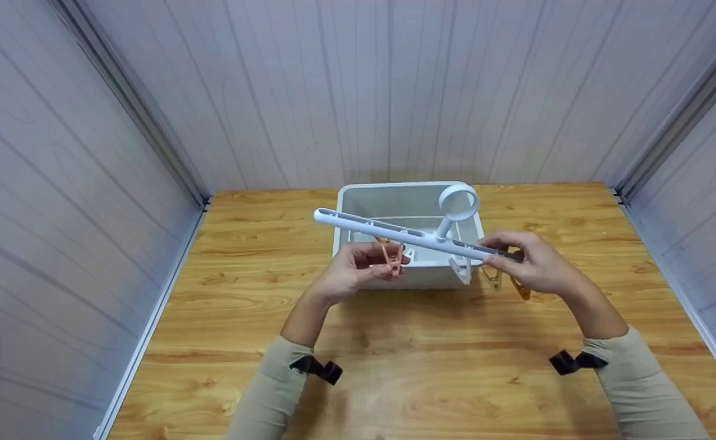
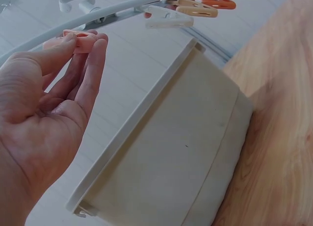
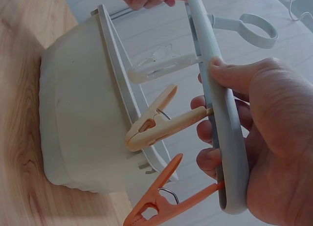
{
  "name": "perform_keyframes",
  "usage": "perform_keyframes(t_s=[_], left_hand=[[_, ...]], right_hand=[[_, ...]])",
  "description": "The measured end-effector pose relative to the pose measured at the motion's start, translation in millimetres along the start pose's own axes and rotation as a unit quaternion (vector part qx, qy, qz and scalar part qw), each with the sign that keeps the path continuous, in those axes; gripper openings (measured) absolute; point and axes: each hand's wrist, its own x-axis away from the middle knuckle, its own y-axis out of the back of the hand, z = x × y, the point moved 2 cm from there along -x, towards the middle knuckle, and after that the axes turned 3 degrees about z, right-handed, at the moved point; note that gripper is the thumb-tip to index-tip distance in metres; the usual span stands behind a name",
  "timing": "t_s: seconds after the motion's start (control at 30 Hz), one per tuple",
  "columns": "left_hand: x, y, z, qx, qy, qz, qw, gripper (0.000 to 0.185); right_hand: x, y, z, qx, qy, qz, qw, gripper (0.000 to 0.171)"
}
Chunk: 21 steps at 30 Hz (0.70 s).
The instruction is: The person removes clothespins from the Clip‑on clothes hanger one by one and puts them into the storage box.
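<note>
My right hand (image 1: 538, 263) grips one end of a white clip hanger (image 1: 382, 229), a long bar with a ring hook (image 1: 459, 201), held tilted above the bin. From the bar near that hand hang a white clothespin (image 3: 164, 69), a cream clothespin (image 3: 166, 128) and an orange clothespin (image 3: 171, 199). Between thumb and fingers, my left hand (image 1: 358, 269) pinches a pink clothespin (image 1: 393, 260) just under the middle of the bar. Whether this pin touches the bar, I cannot tell.
A whitish plastic bin (image 1: 406, 281) stands on the wooden table (image 1: 419, 354) beneath the hanger. Part of an orange clothespin (image 1: 382, 239) and white pieces show inside it. Pale panel walls (image 1: 358, 91) enclose the table at the back and both sides.
</note>
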Motion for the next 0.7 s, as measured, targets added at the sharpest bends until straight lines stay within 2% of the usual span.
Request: perform_keyframes(t_s=[0.23, 0.47, 0.7], left_hand=[[2.2, 10.4, -9.1, -0.046, -0.004, 0.003, 0.9989, 0.024], [3.0, 16.8, -13.2, -0.052, -0.036, 0.040, 0.9972, 0.028], [8.1, 17.0, -13.6, -0.042, -0.053, 0.068, 0.9953, 0.037]], right_hand=[[1, 5, 2, 0.008, 0.010, -0.002, 1.000, 0.020], [3, 8, 2, 0.032, 0.027, -0.002, 0.999, 0.020], [3, 8, 2, 0.029, 0.033, 0.012, 0.999, 0.020]])
